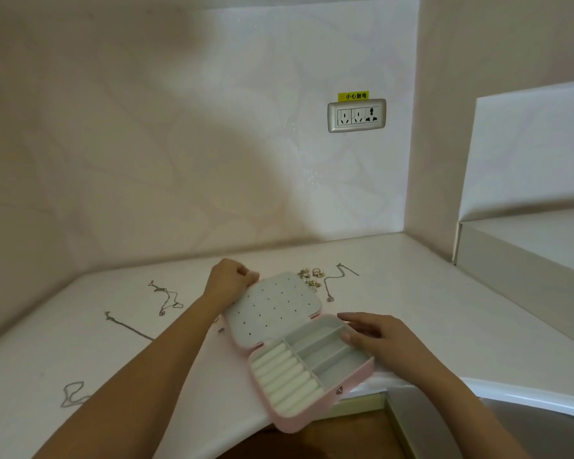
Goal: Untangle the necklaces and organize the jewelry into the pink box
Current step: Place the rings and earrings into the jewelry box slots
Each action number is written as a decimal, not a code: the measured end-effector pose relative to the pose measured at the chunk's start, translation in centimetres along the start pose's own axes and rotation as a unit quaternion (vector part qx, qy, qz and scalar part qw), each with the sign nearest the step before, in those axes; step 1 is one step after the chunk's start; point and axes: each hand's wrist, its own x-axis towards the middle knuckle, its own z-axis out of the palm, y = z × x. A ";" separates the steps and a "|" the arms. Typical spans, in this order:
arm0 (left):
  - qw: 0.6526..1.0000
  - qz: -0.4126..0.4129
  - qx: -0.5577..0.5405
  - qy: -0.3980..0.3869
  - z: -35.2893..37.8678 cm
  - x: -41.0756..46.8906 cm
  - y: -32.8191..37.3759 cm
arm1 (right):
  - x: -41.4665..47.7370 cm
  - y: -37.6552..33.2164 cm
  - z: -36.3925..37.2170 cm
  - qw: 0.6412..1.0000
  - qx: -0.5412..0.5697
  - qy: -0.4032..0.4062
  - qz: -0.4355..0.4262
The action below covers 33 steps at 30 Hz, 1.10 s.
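Open pink box (pixel 355 380), perforated lid, padded rolls.

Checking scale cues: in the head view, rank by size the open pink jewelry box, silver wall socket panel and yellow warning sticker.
open pink jewelry box
silver wall socket panel
yellow warning sticker
The box is nearer, inflating it.

open pink box (pixel 272 309) flat between the hands, silver necklaces (pixel 168 298) strewn left of left hand (pixel 229 276), gold earrings (pixel 310 277) beyond right hand (pixel 375 336)

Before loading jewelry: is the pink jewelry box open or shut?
Open: pink jewelry box lies flat, dotted lid panel and empty compartments exposed.
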 end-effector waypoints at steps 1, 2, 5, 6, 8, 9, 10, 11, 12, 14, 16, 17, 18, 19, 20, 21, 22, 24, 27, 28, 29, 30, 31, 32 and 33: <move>1.000 -0.006 -0.014 -0.003 0.4 -0.2 -0.5 | 0.1 -0.1 0.2 1.000 0.000 0.006 0.002; 1.000 -0.006 -0.026 -0.002 0.6 -0.2 -0.9 | 0.3 -0.3 0.4 1.000 -0.001 0.012 0.003; 0.999 0.002 -0.043 0.023 0.9 0.1 -1.7 | 1.1 -0.6 1.4 0.999 -0.018 0.041 -0.001; 0.998 0.001 -0.049 0.037 0.8 0.2 -1.8 | 1.3 -0.8 1.8 0.998 -0.028 0.055 -0.007; 0.997 0.006 -0.050 0.064 0.5 0.0 -2.0 | 1.7 -1.1 2.7 0.996 -0.043 0.077 -0.014; 0.997 0.015 -0.047 0.067 0.4 -0.4 -1.9 | 1.9 -1.3 3.2 0.995 -0.047 0.083 -0.017; 0.996 0.028 -0.045 0.066 0.2 -1.1 -1.7 | 2.1 -1.4 3.6 0.995 -0.049 0.088 -0.020; 0.996 0.044 -0.046 0.061 0.0 -2.0 -1.4 | 2.3 -1.6 4.0 0.994 -0.052 0.091 -0.023; 0.996 0.063 -0.044 0.053 -0.1 -3.0 -1.2 | 2.4 -1.8 4.3 0.994 -0.052 0.092 -0.026; 0.992 0.111 -0.037 0.035 -0.1 -5.3 -1.0 | 2.8 -2.1 4.8 0.995 -0.045 0.085 -0.025; 0.988 0.149 -0.032 0.009 0.1 -7.4 -1.6 | 3.2 -2.4 4.8 0.997 -0.041 0.064 -0.024; 0.986 0.161 -0.030 -0.008 0.3 -8.2 -2.1 | 3.5 -2.6 4.6 0.998 -0.047 0.043 -0.025; 0.985 0.167 -0.029 -0.026 0.4 -8.8 -2.5 | 3.9 -2.9 4.3 0.997 -0.065 0.018 -0.027; 0.985 0.167 -0.033 -0.043 0.5 -9.1 -2.9 | 4.6 -3.2 4.0 0.996 -0.090 -0.005 -0.029; 0.984 0.165 -0.041 -0.055 0.6 -9.2 -3.2 | 5.5 -3.4 3.6 0.993 -0.112 -0.017 -0.029; 0.983 0.166 -0.045 -0.059 0.7 -9.2 -3.4 | 6.5 -3.5 3.2 0.992 -0.126 -0.016 -0.025; 0.983 0.169 -0.047 -0.060 0.8 -9.2 -3.5 | 7.7 -3.6 2.8 0.990 -0.138 -0.004 -0.022; 0.982 0.176 -0.048 -0.057 0.9 -9.0 -3.7 | 9.9 -3.4 2.2 0.985 -0.169 0.034 -0.014; 0.980 0.183 -0.054 -0.054 1.1 -8.8 -3.9 | 12.4 -3.0 2.0 0.975 -0.217 0.040 0.008; 0.980 0.187 -0.054 -0.052 1.2 -8.7 -4.0 | 13.1 -3.0 2.1 0.973 -0.226 0.035 0.018; 0.979 0.191 -0.054 -0.050 1.2 -8.6 -4.1 | 13.7 -3.1 2.3 0.972 -0.233 0.032 0.028; 0.978 0.193 -0.056 -0.051 1.1 -8.6 -4.1 | 14.2 -3.1 2.4 0.970 -0.237 0.031 0.037; 0.978 0.192 -0.059 -0.054 1.0 -8.4 -4.3 | 14.7 -3.1 2.6 0.969 -0.241 0.031 0.047; 0.978 0.191 -0.062 -0.059 1.0 -8.3 -4.4 | 15.2 -3.2 2.6 0.968 -0.242 0.027 0.058; 0.978 0.190 -0.064 -0.062 0.9 -8.2 -4.4 | 15.6 -3.4 2.6 0.968 -0.243 0.018 0.066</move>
